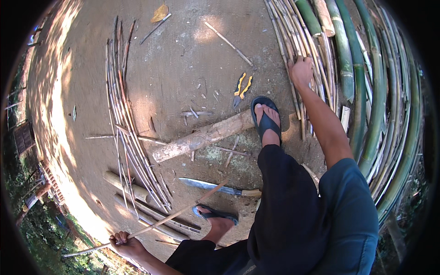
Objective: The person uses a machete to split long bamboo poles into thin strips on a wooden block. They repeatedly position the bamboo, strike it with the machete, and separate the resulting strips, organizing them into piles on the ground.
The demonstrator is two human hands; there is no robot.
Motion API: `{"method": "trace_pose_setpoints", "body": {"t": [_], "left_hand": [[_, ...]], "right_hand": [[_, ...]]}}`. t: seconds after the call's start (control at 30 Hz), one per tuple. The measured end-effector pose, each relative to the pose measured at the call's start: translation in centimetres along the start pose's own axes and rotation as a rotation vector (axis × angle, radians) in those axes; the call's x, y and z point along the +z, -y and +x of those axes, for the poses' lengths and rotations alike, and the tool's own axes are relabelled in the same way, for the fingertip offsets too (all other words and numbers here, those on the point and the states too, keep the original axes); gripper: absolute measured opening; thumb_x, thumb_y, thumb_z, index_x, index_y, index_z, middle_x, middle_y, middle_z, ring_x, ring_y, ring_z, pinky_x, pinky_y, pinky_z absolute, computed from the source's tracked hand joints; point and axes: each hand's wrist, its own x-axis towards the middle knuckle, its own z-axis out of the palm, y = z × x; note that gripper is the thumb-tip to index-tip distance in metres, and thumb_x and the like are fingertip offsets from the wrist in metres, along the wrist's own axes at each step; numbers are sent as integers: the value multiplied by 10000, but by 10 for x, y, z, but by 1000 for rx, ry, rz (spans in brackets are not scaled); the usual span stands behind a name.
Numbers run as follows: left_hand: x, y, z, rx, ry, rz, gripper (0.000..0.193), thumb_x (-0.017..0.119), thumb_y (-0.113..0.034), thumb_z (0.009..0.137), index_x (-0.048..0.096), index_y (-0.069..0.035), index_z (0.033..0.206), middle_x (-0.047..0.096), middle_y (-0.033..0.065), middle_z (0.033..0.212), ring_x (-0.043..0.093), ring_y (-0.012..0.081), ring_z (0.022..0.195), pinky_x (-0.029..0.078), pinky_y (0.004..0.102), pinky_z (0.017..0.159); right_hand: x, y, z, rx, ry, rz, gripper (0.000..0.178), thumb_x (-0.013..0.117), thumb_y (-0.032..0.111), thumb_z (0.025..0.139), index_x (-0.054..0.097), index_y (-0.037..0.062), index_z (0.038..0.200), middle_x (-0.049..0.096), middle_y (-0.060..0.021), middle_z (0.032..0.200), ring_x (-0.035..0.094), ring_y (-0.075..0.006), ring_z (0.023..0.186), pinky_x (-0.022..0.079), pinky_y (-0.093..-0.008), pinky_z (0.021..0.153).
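A long, thin bamboo stick [158, 223] is in my left hand [127, 244], whose fingers wrap round it at the lower left. The stick slants up to the right, over the knife and my left foot. On the right, my right arm stretches forward to a row of thin bamboo sticks [280, 27]. My right hand [301, 72] is closed over a stick at the near side of that row, its fingertips partly hidden. A large knife [215, 187] with a pale wooden handle lies on the ground between my feet. My right foot rests against the end of a short log [206, 134].
Yellow-and-black pliers [241, 90] lie open beyond my right foot. Another bunch of thin sticks [126, 110] lies at left, near split bamboo pieces [153, 217]. Thick green bamboo poles [376, 82] stretch along the right side. Offcuts [197, 112] and a dry leaf [160, 13] are scattered about.
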Motion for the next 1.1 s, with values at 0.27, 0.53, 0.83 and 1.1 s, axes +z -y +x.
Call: {"method": "trace_pose_setpoints", "body": {"t": [0.27,0.53,0.83,1.1], "left_hand": [[12,4,-1,-80,145,-180,132,470,-114,987,463,-15,901,398,86,741,380,189,651,408,311,625],[30,41,-18,-253,140,-267,268,311,-93,1028,467,36,851,426,125,701,451,257,699,474,465,966],[108,52,-63,-551,189,-56,627,395,-424,1032,314,107,1356,396,224,1322,273,365,1396,201,508,1218],[52,98,-51,-533,165,560,505,565,-320,971,438,-27,1363,418,93,1369,457,310,1260,381,464,1078]], "right_hand": [[-30,28,10,-263,-107,535,314,624,252,918,534,-24,1039,561,-197,943,602,-362,770,507,-470,712],[-201,189,-137,-1363,390,1035,362,618,403,939,546,69,818,520,-54,627,589,-229,606,499,-483,835],[-244,136,-118,-1126,1207,845,337,692,331,900,613,16,991,596,-81,661,612,-219,594,477,-378,559],[-170,-14,-35,-133,48,584,350,634,347,955,594,6,886,530,-136,557,518,-258,476,403,-400,473]]}}
